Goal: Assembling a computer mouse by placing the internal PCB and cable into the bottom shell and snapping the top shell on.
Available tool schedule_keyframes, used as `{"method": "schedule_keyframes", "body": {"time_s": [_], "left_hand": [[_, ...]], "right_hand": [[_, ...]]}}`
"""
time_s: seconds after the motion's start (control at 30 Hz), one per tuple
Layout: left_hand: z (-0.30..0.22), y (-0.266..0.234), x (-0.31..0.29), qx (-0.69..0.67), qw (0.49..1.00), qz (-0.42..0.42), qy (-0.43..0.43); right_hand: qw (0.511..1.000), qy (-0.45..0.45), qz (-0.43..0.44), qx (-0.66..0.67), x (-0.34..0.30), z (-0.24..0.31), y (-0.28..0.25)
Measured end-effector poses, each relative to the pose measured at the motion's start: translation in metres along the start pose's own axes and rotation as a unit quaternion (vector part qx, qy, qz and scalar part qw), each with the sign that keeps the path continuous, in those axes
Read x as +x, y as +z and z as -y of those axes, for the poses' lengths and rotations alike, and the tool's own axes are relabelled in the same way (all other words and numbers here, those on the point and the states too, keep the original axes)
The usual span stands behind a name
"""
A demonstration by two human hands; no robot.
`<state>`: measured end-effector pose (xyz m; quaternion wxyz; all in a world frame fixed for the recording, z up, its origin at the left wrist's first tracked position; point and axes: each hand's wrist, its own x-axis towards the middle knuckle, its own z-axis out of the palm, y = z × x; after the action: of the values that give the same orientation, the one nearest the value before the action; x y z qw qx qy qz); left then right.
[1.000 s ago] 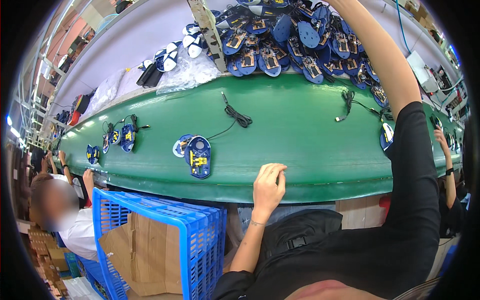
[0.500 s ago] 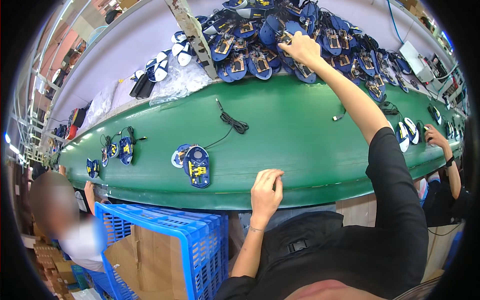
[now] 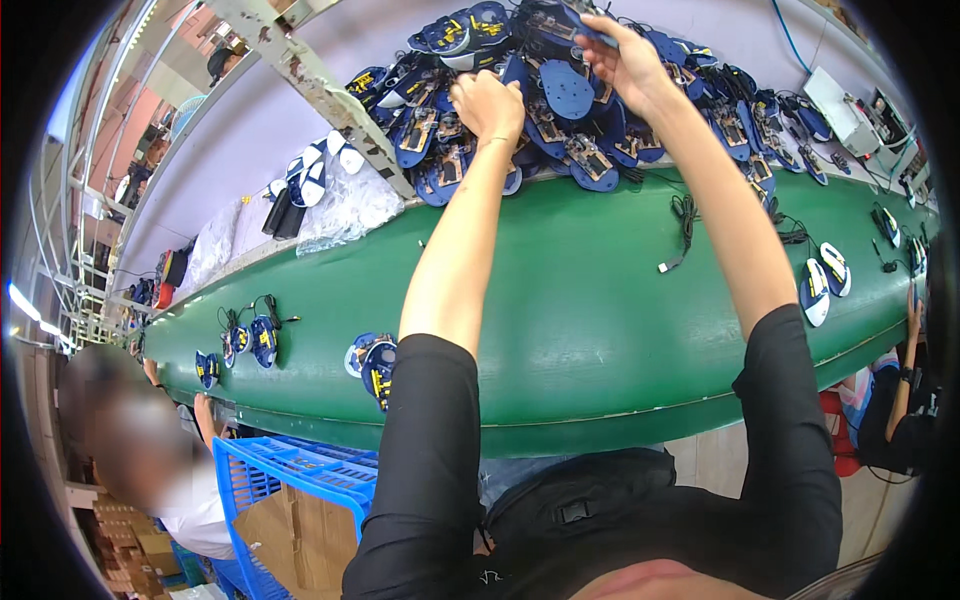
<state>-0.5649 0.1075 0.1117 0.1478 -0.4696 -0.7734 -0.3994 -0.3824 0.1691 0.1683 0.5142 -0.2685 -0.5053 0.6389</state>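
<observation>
Both my arms stretch across the green belt to a heap of dark blue computer mouse halves [image 3: 567, 88] with circuit boards and black cables. At the upper edge of the heap, my right hand [image 3: 632, 68] grips a blue mouse half [image 3: 598, 30] between thumb and fingers. My left hand [image 3: 488, 106] is closed low over the heap, farther left. Its fingertips are turned away, so what they grip is hidden. On the belt, an opened mouse with yellow parts [image 3: 377, 375] lies partly behind my left sleeve.
The green conveyor belt [image 3: 590, 330] also carries a coiled cable [image 3: 684, 222], white-and-blue mice [image 3: 815, 290] and more mouse parts [image 3: 263, 340]. A rusty metal post [image 3: 320, 80] stands beside the heap. A blue crate [image 3: 300, 462] sits at the near left. Co-workers are at both ends.
My left hand has risen from the belt's near edge to the heap. My right hand has lifted slightly, now with a mouse half in its fingers. The whole view has shifted.
</observation>
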Motion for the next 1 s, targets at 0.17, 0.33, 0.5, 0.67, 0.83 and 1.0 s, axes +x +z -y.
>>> {"method": "schedule_keyframes", "body": {"time_s": [0.17, 0.33, 0.5, 0.67, 0.83, 1.0], "left_hand": [[-0.016, -0.017, 0.022, -0.250, 0.968, -0.002, 0.017], [-0.043, -0.059, 0.094, -0.524, 0.819, 0.225, -0.065], [-0.070, -0.153, 0.107, -0.606, 0.734, 0.306, -0.032], [-0.058, -0.220, 0.099, -0.615, 0.740, 0.274, 0.004], [-0.072, -0.267, 0.014, -0.626, 0.744, 0.234, -0.022], [-0.033, -0.256, -0.132, -0.677, 0.706, 0.148, -0.143]], "right_hand": [[0.997, 0.033, 0.062, 0.023, 0.043, 0.035, 0.020], [0.984, -0.043, 0.113, -0.128, 0.069, 0.068, 0.030], [0.969, -0.070, 0.046, -0.231, 0.049, 0.071, 0.042], [0.940, -0.091, -0.012, -0.328, 0.047, 0.055, 0.049], [0.893, -0.090, -0.076, -0.434, 0.048, 0.030, 0.035], [0.730, -0.213, -0.165, -0.628, 0.030, -0.013, 0.019]]}}
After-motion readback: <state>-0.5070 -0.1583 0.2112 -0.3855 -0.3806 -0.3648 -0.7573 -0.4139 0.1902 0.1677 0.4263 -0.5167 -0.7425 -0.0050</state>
